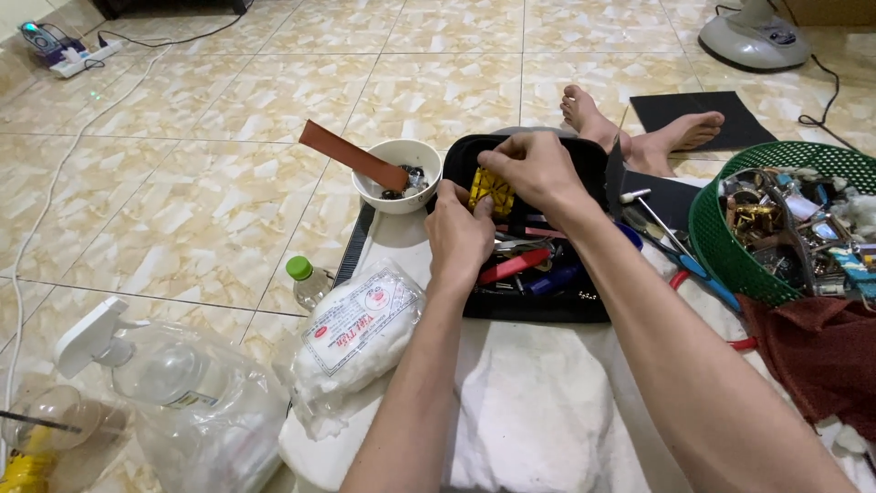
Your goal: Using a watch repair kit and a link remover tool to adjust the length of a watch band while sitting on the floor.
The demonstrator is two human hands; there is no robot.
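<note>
While our left hand (459,233) steadies the black tray (534,306) on white cloth (534,402), our right hand (538,164) has its fingers clamped on a small yellow plastic block (491,190), flat with a gridded face, above the tray's far rim.

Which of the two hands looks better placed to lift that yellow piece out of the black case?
The right hand, probably. Its fingers already curl over the top of the yellow piece, while the left hand sits lower, touching only its bottom edge and resting on the black case.
</note>
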